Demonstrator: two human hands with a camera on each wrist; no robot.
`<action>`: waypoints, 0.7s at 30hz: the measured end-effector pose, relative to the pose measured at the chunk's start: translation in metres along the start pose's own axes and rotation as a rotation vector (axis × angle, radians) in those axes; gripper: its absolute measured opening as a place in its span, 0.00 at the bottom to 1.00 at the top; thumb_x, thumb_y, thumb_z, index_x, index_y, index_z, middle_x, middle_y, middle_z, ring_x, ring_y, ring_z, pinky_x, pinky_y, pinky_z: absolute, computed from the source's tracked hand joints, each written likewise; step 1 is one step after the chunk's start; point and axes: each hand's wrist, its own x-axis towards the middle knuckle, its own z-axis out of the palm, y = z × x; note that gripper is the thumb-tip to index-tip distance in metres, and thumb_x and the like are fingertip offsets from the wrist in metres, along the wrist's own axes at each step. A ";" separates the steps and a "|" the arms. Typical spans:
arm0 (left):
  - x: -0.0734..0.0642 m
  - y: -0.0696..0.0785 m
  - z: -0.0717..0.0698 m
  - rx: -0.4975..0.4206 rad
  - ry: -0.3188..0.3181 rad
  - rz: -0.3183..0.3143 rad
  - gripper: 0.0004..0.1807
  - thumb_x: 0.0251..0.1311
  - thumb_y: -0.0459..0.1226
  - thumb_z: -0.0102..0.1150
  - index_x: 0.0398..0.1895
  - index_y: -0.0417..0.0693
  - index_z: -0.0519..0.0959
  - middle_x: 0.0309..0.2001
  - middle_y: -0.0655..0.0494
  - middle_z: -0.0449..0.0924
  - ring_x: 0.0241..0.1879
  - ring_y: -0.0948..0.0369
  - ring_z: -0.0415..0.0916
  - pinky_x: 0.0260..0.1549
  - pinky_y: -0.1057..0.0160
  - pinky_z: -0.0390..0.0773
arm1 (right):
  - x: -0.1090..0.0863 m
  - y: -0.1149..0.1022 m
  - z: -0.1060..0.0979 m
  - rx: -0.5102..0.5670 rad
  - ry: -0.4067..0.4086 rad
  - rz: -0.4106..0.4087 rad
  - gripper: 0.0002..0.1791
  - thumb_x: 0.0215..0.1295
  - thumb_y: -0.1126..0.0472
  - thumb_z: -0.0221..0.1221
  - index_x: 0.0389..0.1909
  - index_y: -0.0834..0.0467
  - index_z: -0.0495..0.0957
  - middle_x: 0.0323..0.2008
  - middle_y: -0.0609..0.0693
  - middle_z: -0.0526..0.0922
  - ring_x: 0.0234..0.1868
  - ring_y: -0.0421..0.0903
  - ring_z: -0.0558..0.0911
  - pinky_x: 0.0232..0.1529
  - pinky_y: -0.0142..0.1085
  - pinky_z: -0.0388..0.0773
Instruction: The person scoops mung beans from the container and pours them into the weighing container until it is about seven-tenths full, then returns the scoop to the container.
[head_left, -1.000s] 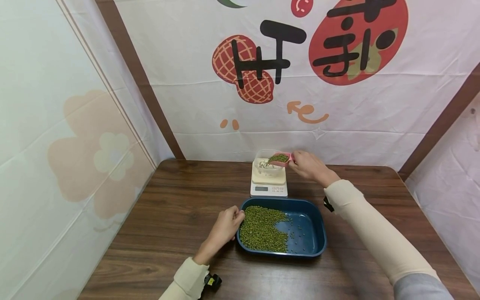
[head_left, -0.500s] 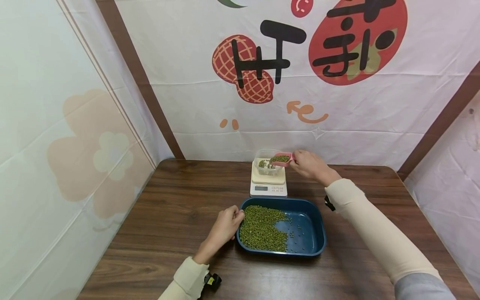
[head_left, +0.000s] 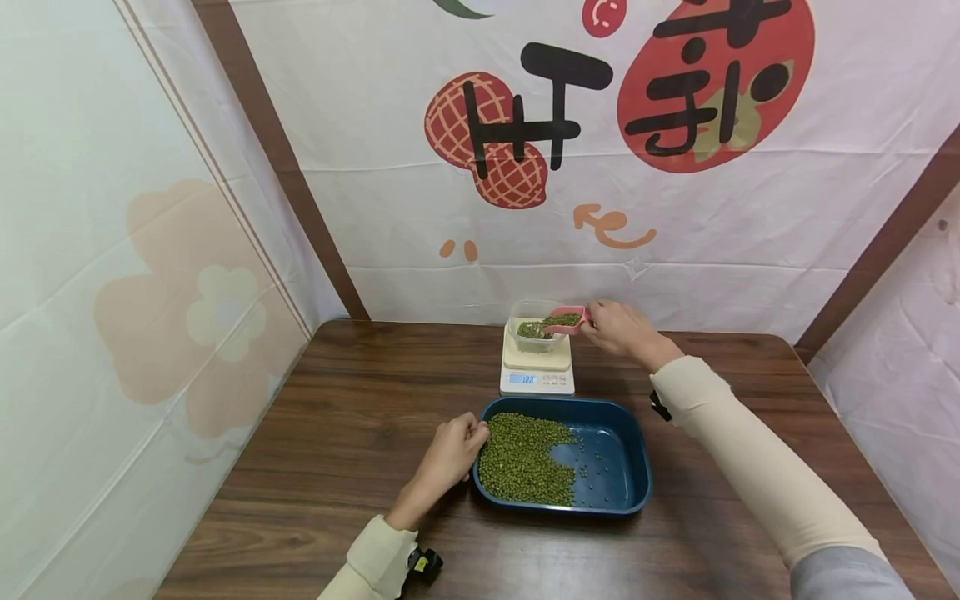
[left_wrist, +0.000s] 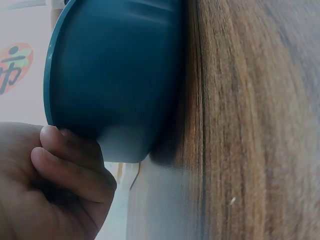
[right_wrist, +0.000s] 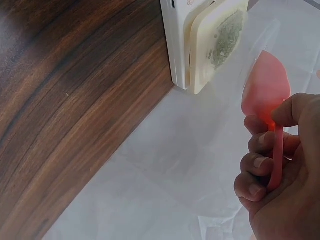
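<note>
My right hand (head_left: 621, 332) grips the handle of a pink scoop (right_wrist: 267, 85), which still carries green mung beans (head_left: 562, 319). The scoop is over the right side of a clear plastic container (head_left: 525, 342), where more beans lie on the bottom. That container stands on a white kitchen scale (head_left: 537, 385) whose display is lit blue and reads about 122. My left hand (head_left: 452, 450) pinches the left rim of a dark blue tray (left_wrist: 115, 65), thumb and curled fingers at its edge. Beans (head_left: 525, 458) fill the tray's left part, with a few scattered on the right.
Everything stands on a dark wood-grain table (head_left: 360, 417). The scale is near the table's back edge, directly behind the tray. A white printed cloth (head_left: 420, 292) hangs right behind the table, and another sheet (head_left: 150, 333) hangs along the left side.
Beans have run from the scoop into the clear container, so its pile has grown and the scoop holds less. The scale's display has lit up. The left hand and tray have stayed put.
</note>
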 end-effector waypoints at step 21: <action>0.000 0.001 0.000 -0.003 0.000 0.004 0.18 0.82 0.39 0.47 0.26 0.47 0.69 0.14 0.59 0.66 0.08 0.64 0.67 0.12 0.63 0.75 | 0.001 -0.001 -0.007 -0.056 -0.004 -0.013 0.11 0.80 0.57 0.52 0.39 0.60 0.76 0.33 0.55 0.78 0.33 0.51 0.75 0.38 0.46 0.75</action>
